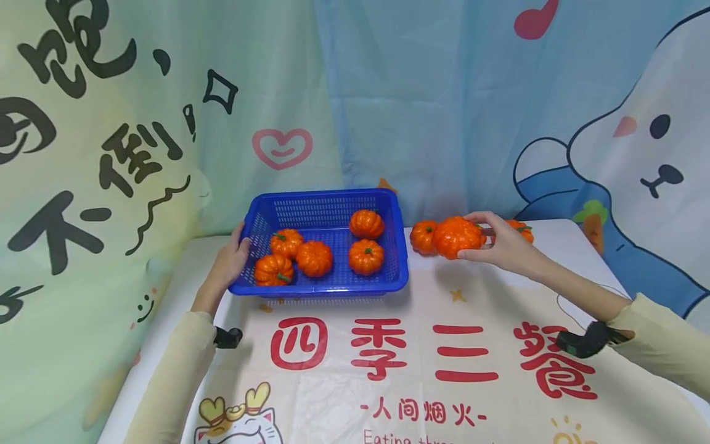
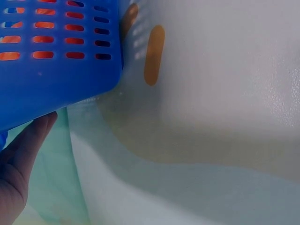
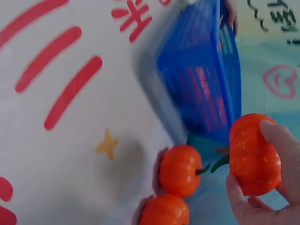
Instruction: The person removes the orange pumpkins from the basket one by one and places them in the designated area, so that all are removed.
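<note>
A blue plastic basket point(image 1: 327, 287) with slotted walls holds several small orange toy pumpkins, one of them a pumpkin point(image 1: 314, 258) near the middle. My left hand point(image 1: 230, 262) grips the basket's left rim, thumb on the near side; in the left wrist view its fingers press against the blue wall point(image 2: 61, 89). To the right of the basket, my right hand point(image 1: 501, 245) holds a pumpkin point(image 3: 253, 154) above the table, pinched between thumb and fingers, its green stem pointing away from the palm. Below it lie a pumpkin point(image 1: 423, 238) and another pumpkin point(image 1: 521, 230), partly hidden by the hand.
A printed cloth point(image 1: 421, 320) with red characters covers the white table point(image 1: 166, 320). Behind the basket hangs a pastel curtain point(image 1: 388, 111) with cartoon prints. Dark wrist devices sit on both forearms, and a thin cable point(image 1: 566, 308) runs near the right one.
</note>
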{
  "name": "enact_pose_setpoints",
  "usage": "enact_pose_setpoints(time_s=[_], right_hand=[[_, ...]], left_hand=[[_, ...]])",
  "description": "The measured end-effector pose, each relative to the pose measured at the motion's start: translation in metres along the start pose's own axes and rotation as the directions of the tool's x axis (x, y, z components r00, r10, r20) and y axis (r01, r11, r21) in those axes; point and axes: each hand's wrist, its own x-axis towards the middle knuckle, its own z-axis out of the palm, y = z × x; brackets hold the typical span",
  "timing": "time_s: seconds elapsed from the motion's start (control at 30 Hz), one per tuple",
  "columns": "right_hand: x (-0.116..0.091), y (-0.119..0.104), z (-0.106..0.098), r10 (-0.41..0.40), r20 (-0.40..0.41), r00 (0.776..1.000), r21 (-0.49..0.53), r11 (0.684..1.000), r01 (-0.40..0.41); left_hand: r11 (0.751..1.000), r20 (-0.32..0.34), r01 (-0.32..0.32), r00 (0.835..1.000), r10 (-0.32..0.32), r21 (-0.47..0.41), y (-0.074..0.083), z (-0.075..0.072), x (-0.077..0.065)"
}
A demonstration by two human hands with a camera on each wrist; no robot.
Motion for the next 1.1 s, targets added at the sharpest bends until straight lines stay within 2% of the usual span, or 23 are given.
enact_pose_setpoints(time_s=[0.23, 0.43, 0.63, 1.1], right_hand=[[0.017, 0.015, -0.003, 0.052, 0.005, 0.999, -0.009, 0.999, -0.052], [0.015, 0.014, -0.002, 0.049, -0.013, 0.999, -0.057, 0.997, -0.05], [0.015, 0.013, -0.002, 0.027, -0.03, 0.999, -0.063, 0.998, -0.029], [0.014, 0.012, 0.001, 0.03, 0.019, 0.999, -0.034, 0.999, -0.029]], left_hand=[[1.0, -0.005, -0.004, 1.0, 0.004, 0.003, -0.001, 0.0, 0.0], [1.0, 0.0, -0.001, 1.0, 0.001, -0.004, 0.0, 0.0, -0.002], [1.0, -0.001, 0.001, 1.0, -0.001, -0.017, 0.001, 0.0, -0.003], [1.0, -0.01, 0.007, 1.0, -0.007, -0.025, 0.0, 0.001, -0.001]])
